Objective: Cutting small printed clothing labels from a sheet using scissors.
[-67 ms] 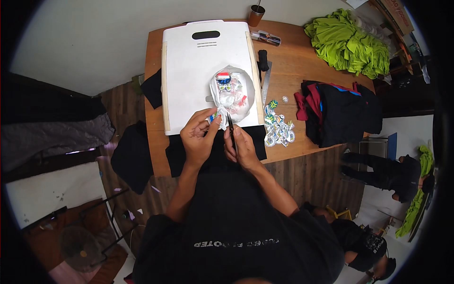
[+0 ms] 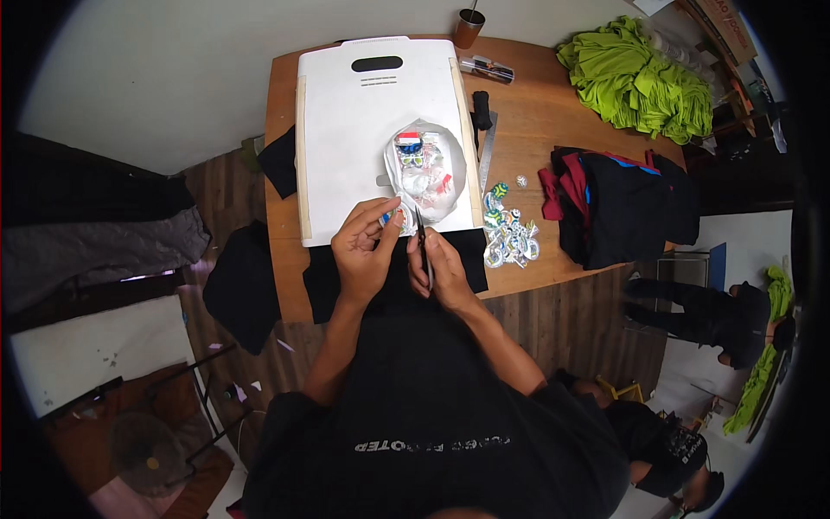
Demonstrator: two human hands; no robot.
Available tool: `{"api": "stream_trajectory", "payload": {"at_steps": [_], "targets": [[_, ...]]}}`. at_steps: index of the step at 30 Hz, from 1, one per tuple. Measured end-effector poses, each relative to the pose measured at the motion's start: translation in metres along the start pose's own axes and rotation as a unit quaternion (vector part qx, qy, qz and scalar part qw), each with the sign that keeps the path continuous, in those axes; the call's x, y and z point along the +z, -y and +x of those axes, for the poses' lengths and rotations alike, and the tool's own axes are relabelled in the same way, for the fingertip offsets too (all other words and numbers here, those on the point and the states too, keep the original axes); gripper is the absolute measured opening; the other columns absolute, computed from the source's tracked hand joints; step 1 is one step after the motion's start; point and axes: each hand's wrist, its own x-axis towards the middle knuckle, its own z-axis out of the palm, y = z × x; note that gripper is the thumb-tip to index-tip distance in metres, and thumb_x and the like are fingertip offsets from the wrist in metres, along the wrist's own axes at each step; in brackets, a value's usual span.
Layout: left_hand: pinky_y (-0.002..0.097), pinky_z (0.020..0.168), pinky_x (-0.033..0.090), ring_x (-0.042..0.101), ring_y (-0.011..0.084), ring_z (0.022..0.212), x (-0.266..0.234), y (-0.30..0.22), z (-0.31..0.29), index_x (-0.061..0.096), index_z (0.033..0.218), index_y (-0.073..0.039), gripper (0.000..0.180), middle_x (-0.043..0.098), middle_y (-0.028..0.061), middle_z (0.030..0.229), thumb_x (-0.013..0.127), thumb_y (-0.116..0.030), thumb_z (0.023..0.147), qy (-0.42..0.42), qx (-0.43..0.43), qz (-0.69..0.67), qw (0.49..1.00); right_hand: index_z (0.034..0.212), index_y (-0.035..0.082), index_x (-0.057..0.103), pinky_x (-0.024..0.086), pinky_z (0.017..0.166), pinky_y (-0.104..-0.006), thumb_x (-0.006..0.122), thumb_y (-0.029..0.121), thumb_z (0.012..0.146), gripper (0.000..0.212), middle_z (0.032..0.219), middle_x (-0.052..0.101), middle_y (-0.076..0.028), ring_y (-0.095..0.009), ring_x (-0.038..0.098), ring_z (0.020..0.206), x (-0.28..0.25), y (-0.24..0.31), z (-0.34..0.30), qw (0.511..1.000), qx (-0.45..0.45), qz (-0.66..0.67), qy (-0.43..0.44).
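Observation:
Over the near edge of a white board [image 2: 337, 147], my left hand [image 2: 361, 255] pinches a small printed cut-out piece [image 2: 388, 218] with a white edge between thumb and fingers. My right hand [image 2: 445, 272] grips dark scissors [image 2: 422, 229], their tips pointing away from me beside the piece's right edge. Just beyond both hands lies a whitish, round-mouthed bag [image 2: 456, 156] with colourful printed bits and white scraps in it. To the right, a loose heap of small printed cut-outs [image 2: 512, 238] rests on the wooden table; what is printed on them is too small to tell.
Black folded garments [image 2: 627, 212] with red ones lie right of the heap. Beyond are a lime-green fabric pile [image 2: 635, 82], a metal ruler [image 2: 488, 147] and a brown cup [image 2: 469, 30]. Black cloth [image 2: 324, 281] hangs at the table's near edge. Two people [image 2: 670, 445] are at the right.
The white edging that stuck up between my hands shows less now. The scissors and my right hand have shifted very slightly; my left hand stays in place.

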Motion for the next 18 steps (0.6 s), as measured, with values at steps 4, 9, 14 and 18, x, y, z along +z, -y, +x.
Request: {"api": "stream_trajectory", "payload": {"at_steps": [4,9,14,18], "targets": [[0.0238,0.082,0.052,0.063,0.0149,0.098,-0.001,0.000,0.001,0.060,0.119,0.009,0.029,0.060,0.0143,0.115,0.059,0.007,0.090,0.014,-0.021,0.008,1.000,0.100,0.005,0.045,0.033,0.040,-0.0210,0.028,0.039,0.105,0.039,0.058,0.039,-0.002,-0.009,0.033,0.041,0.005,0.000,-0.001,1.000,0.000,0.003,-0.013],[0.0243,0.083,0.052,0.062,0.0159,0.101,0.001,-0.006,0.003,0.059,0.120,0.010,0.030,0.058,0.0148,0.118,0.058,0.008,0.090,0.017,-0.028,-0.013,0.999,0.101,0.004,0.046,0.032,0.040,-0.0205,0.028,0.039,0.105,0.040,0.058,0.038,-0.001,-0.008,0.033,0.042,-0.001,-0.002,0.000,1.000,-0.002,0.003,0.003],[0.0230,0.082,0.052,0.063,0.0159,0.100,0.002,-0.006,0.002,0.058,0.121,0.010,0.031,0.056,0.0143,0.120,0.059,0.009,0.089,0.006,-0.019,-0.007,1.000,0.100,0.003,0.049,0.027,0.039,-0.0199,0.030,0.039,0.105,0.041,0.055,0.034,0.002,-0.006,0.029,0.040,-0.001,0.005,0.002,1.000,0.007,0.017,-0.008],[0.0218,0.081,0.053,0.063,0.0155,0.099,0.002,-0.006,0.002,0.058,0.121,0.009,0.033,0.055,0.0135,0.121,0.061,0.009,0.088,0.005,-0.026,-0.001,1.000,0.098,0.004,0.049,0.026,0.038,-0.0200,0.032,0.039,0.105,0.040,0.054,0.033,0.003,-0.005,0.028,0.040,-0.001,0.006,0.002,1.000,0.007,0.025,-0.011]]}}
